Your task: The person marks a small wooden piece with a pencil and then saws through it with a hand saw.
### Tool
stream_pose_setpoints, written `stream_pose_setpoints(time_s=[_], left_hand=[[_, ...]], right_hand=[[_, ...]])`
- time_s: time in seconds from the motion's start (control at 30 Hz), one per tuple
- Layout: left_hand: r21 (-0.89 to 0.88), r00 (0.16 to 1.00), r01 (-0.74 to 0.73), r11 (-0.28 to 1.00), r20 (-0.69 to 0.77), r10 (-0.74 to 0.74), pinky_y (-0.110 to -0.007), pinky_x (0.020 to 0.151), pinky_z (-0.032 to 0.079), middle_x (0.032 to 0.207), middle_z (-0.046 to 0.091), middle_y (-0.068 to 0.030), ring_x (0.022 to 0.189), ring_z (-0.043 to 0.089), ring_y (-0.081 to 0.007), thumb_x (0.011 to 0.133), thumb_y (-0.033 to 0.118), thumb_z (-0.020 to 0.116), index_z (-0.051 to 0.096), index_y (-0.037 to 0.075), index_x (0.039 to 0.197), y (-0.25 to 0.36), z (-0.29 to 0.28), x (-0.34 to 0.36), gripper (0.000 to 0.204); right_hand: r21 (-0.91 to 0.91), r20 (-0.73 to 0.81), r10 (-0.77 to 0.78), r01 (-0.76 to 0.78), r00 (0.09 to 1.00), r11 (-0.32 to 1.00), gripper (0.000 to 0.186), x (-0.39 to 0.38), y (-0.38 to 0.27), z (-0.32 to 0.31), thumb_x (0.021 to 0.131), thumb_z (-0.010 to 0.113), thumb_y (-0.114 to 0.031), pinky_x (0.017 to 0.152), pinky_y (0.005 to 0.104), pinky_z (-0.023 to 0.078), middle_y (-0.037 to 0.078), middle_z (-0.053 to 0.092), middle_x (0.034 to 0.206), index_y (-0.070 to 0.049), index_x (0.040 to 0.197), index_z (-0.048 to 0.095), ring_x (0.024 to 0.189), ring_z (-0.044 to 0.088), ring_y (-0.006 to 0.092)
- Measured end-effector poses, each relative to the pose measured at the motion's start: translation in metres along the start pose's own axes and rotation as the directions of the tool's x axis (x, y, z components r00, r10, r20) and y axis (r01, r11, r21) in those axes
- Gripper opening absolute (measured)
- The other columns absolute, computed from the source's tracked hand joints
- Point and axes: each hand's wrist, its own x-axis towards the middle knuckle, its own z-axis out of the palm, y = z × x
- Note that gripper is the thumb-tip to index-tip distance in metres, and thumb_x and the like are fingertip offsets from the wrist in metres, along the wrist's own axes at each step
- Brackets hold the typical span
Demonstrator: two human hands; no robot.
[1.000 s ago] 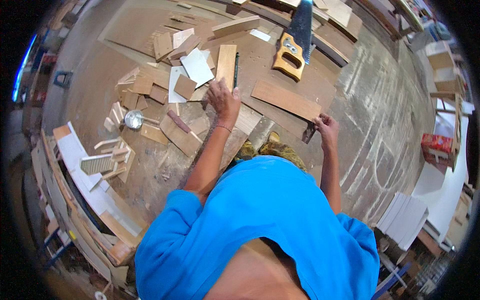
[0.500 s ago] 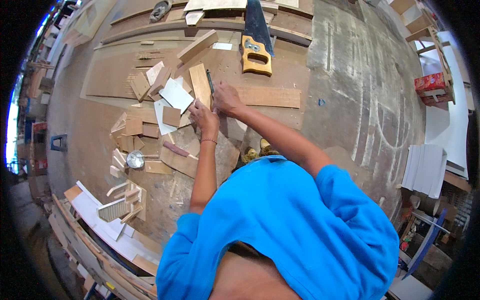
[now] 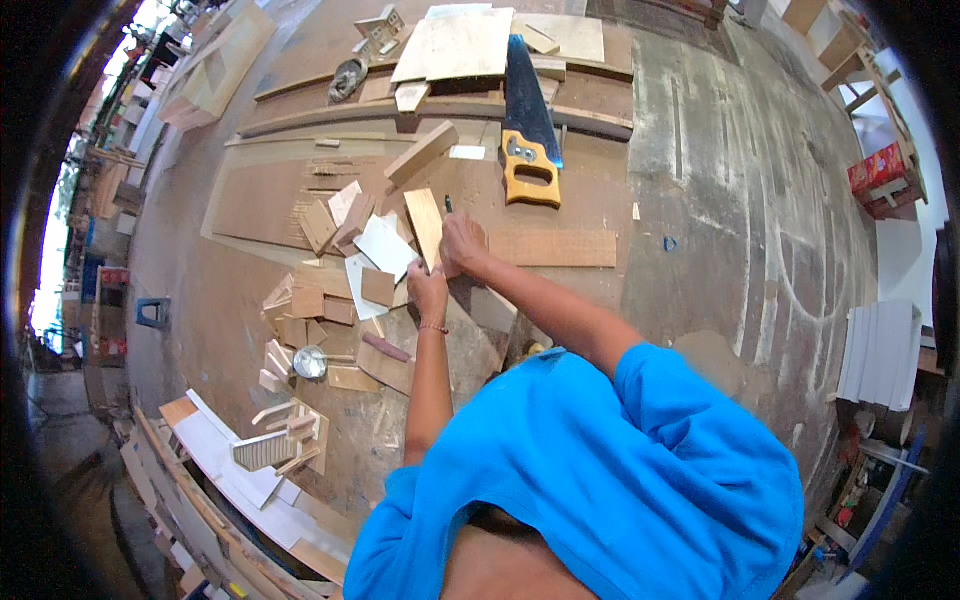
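From my end I see the left hand (image 3: 430, 288) touching the near end of the strip (image 3: 422, 215); whether it grips, I can't tell; the right hand (image 3: 463, 243) is curled just beside the strip, a dark pen (image 3: 448, 203) poking out past it; grip hidden, can't tell. Strip sits aslant between offcuts (image 3: 378, 287) on its left and a plank (image 3: 555, 249) on its right; saw (image 3: 532, 182) farther ahead, rightward.

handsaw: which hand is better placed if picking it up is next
Right, probably. The right hand is nearer the handsaw, though its grip seems to be on a dark pen or pencil. The left hand, at the wooden board's near end, is farther off.
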Motion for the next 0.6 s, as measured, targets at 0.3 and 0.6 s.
stream_pose_setpoints(time_s=[0.3,0.6], left_hand=[[-0.250,0.989,0.137,0.958,0.086,-0.118,-0.027,0.056,0.045,0.078,0.062,-0.0101,0.063,0.057,-0.0135,0.079,0.004,0.057,0.058,-0.008,0.090,-0.007,0.001,-0.011,0.016],[-0.479,0.897,0.320,0.818,0.431,-0.098,-0.023,0.052,0.046,0.079,0.061,-0.0076,0.063,0.056,-0.0115,0.081,0.003,0.056,0.057,-0.005,0.092,0.040,0.036,-0.050,0.013]], right_hand=[[0.139,-0.061,0.106,-0.097,0.992,0.986,0.020,0.013,0.012,-0.017,0.068,0.059,-0.010,0.066,0.0454,0.049,0.024,0.060,0.079,0.003,0.082,0.055,0.073,0.060,0.0399],[0.009,-0.331,0.177,-0.184,0.927,0.983,0.034,0.011,0.093,-0.098,0.076,0.062,-0.030,0.067,0.0451,0.048,0.017,0.050,0.095,-0.001,0.090,0.053,0.089,0.053,0.0344]])
